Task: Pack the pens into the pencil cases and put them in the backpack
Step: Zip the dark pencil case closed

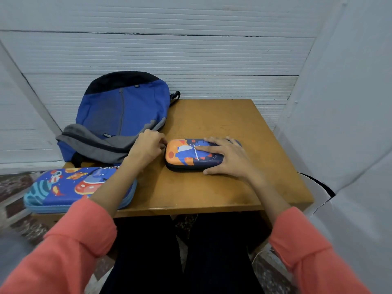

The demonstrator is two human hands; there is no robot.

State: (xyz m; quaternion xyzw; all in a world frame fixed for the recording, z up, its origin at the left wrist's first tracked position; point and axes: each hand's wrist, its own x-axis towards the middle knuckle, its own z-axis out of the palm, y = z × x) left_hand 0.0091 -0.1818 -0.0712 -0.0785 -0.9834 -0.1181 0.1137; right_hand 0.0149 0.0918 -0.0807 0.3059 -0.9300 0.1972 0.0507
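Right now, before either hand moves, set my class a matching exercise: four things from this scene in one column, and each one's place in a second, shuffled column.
Things
1 backpack
2 blue pencil case
3 orange pencil case
4 right hand

Places
A lying flat on top of thing 3
B far left corner of the table
C near left edge, under the left forearm
D mid-table, under a hand

Pairs: 1-B, 2-C, 3-D, 4-A
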